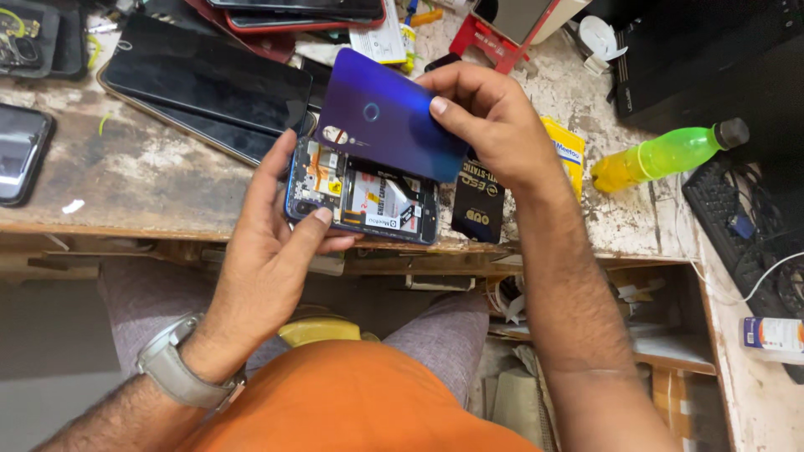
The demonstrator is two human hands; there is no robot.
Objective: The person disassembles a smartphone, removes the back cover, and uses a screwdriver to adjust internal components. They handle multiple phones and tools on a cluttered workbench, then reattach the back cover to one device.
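Head view: the left hand (272,226) cradles an opened phone (362,194) from below, thumb clamped on its near edge, long axis running left to right above the surface (151,180) edge; the right hand (490,117) pinches a blue back cover (385,113) at its right end, tilted, its lower edge touching the phone's far side; the right hand is nearer the cover; spare phones (209,88) lie behind, a black pouch (479,205) just right, a green bottle (666,155) well apart.
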